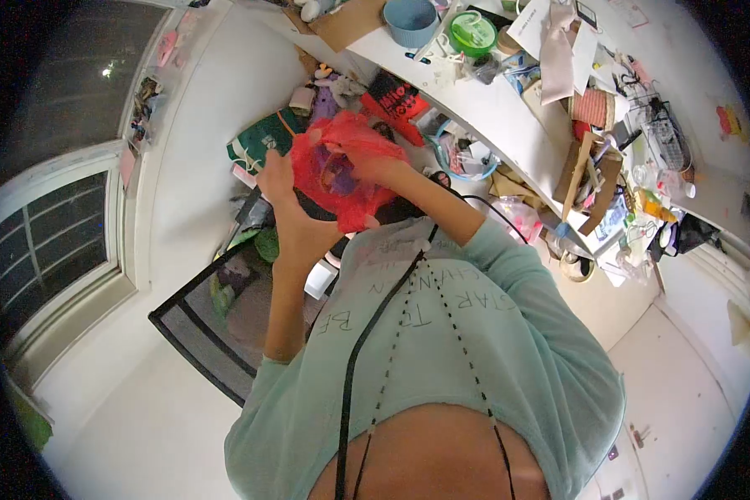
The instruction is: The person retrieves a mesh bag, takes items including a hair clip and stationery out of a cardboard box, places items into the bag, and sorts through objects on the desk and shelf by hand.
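A red, sheer plastic bag is spread between my hands, with purple and dark items showing inside it. My left hand is at the bag's left side, its thumb and fingers wide apart around the edge, fingertips partly hidden by the red material. Over the right part of the bag, my right hand reaches into or onto it, its fingers covered by the red film. Just behind the bag are a green bag and a black-and-red printed package.
A white desk with a blue basket, a green bowl and papers runs along the right. A black mesh bin stands left of my body. A black cord crosses my chest.
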